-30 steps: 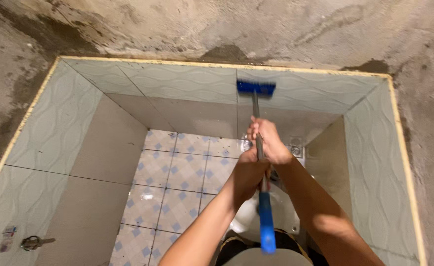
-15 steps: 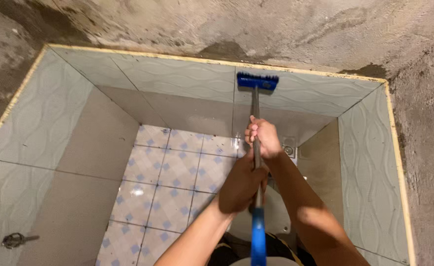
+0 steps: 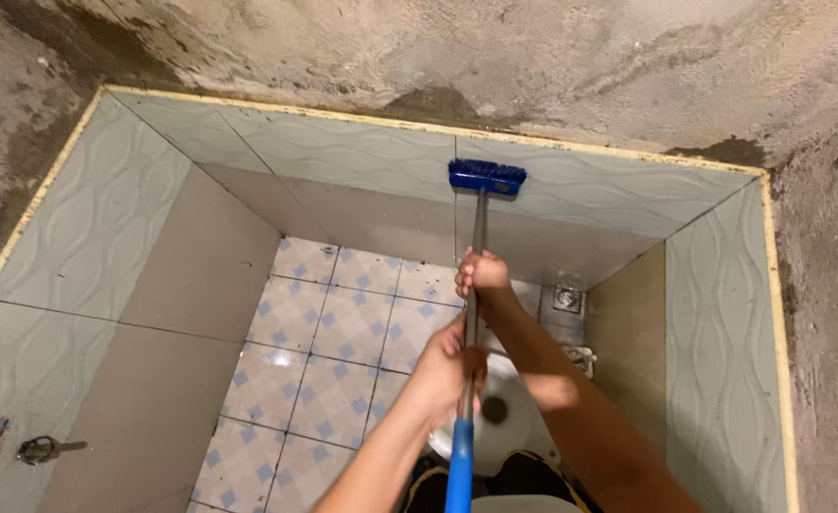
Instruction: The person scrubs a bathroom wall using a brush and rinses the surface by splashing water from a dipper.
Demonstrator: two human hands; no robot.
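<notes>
Both fists wrap the brush pole: right hand (image 3: pixel 483 275) higher, left hand (image 3: pixel 445 366) lower by the blue grip. Blue brush head (image 3: pixel 487 177) presses the far tiled wall (image 3: pixel 343 152) near its top edge. Tiles look mostly clean, so scrubbing seems well along; floor tiles (image 3: pixel 314 351) not being worked.

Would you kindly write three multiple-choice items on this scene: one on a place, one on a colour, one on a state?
1. Where is the brush head?
A. on the far tiled wall
B. on the floor
C. in the toilet

2. What colour are its bristles?
A. red
B. blue
C. white

3. How is the handle held?
A. left hand only
B. both hands
C. no hand

Answers:
1 A, the head presses against the far wall, high up.
2 B, the bristles are blue.
3 B, the right hand grips higher and the left hand lower.
</notes>
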